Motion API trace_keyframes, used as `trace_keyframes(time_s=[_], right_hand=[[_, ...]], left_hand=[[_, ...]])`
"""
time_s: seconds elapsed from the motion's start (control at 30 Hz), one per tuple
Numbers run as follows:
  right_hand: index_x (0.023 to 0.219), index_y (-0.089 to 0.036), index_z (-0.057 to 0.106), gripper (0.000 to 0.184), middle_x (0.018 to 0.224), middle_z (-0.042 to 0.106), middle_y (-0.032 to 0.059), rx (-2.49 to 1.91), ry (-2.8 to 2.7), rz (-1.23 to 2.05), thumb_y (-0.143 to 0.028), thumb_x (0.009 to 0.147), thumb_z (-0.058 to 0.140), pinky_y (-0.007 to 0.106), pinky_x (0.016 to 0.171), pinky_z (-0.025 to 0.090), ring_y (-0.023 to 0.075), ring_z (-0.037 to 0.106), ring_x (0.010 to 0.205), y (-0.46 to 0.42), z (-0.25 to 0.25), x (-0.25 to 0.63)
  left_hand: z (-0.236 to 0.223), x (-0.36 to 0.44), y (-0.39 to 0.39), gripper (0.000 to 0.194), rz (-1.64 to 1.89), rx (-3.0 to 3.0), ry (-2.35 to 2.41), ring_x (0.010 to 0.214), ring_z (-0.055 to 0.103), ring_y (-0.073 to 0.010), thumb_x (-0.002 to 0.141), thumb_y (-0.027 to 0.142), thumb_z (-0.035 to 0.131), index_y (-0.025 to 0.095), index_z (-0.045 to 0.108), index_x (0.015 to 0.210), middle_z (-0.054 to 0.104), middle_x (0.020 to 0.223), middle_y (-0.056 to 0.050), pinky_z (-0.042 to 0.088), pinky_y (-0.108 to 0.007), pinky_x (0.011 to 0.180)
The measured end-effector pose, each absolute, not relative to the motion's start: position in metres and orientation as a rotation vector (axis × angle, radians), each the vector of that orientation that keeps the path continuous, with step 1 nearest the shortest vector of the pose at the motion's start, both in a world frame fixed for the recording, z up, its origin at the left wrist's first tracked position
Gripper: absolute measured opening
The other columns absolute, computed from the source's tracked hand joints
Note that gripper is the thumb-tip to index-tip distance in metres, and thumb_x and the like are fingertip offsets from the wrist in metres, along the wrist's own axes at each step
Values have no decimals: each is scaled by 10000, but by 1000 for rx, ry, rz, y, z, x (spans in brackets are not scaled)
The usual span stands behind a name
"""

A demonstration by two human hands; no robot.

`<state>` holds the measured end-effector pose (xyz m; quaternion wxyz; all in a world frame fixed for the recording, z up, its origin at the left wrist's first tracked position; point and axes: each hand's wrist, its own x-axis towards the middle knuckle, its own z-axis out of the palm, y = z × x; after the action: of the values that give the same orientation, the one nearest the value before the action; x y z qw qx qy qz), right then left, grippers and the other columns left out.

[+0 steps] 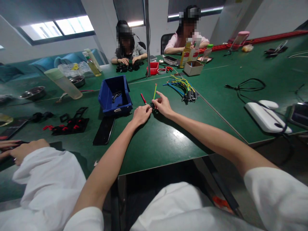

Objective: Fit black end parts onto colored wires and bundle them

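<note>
My left hand and my right hand meet over the green table, fingers closed on a small dark part, mostly covered by the fingertips. A yellow-green wire stands up from it beside my right index finger, which points outward. Just beyond my left fingertips is a slim red-handled tool; its near end is hidden. Right of my hands, a bundle of yellow-green and blue wires ends in several black cylindrical parts.
A blue bin with small dark pieces stands left, with a black phone before it. Black and red parts lie farther left, near a neighbour's hands. A white device sits right. Two people work across the table.
</note>
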<state>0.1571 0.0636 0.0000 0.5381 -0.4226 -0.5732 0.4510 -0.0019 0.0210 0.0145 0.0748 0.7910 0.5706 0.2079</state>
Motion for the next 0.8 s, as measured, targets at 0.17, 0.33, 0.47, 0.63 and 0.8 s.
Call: trace_keyframes(time_s=[0.17, 0.33, 0.47, 0.63, 0.8], right_hand=[[1251, -200, 599, 525, 667, 579, -52, -1048, -1402, 922, -264, 732, 645, 269, 571, 489, 113, 526, 513, 64, 2, 156], [1224, -222, 620, 477, 700, 591, -31, -1064, -1401, 857, -251, 748, 621, 288, 619, 506, 138, 540, 575, 66, 2, 157], [1260, -216, 605, 483, 753, 621, -9, -1110, -1451, 788, -253, 778, 591, 307, 693, 511, 146, 549, 619, 67, 2, 159], [1298, -199, 593, 479, 806, 644, 10, -1187, -1545, 631, -259, 825, 543, 309, 747, 491, 145, 547, 655, 64, 3, 161], [1309, -192, 580, 474, 813, 646, 15, -1189, -1578, 585, -289, 849, 517, 292, 710, 474, 148, 553, 647, 60, 4, 164]], left_hand=[[18, 4, 14, 296, 535, 2385, 1744, 840, 660, -237, 948, 336, 398, 255, 681, 970, 726, 925, -66, 397, -300, 694], [21, 2, 12, 327, 519, 2437, 1762, 860, 676, -265, 955, 298, 358, 255, 679, 997, 727, 923, -81, 423, -326, 724], [25, -2, 13, 312, 452, 2471, 1836, 872, 680, -257, 945, 281, 364, 248, 667, 1014, 727, 934, -88, 430, -323, 734], [27, -4, 12, 310, 390, 2495, 1853, 873, 683, -260, 940, 275, 364, 243, 664, 1015, 728, 941, -98, 440, -328, 739], [28, -3, 10, 297, 387, 2518, 1847, 877, 684, -249, 935, 275, 378, 234, 665, 1000, 733, 945, -98, 439, -323, 741]])
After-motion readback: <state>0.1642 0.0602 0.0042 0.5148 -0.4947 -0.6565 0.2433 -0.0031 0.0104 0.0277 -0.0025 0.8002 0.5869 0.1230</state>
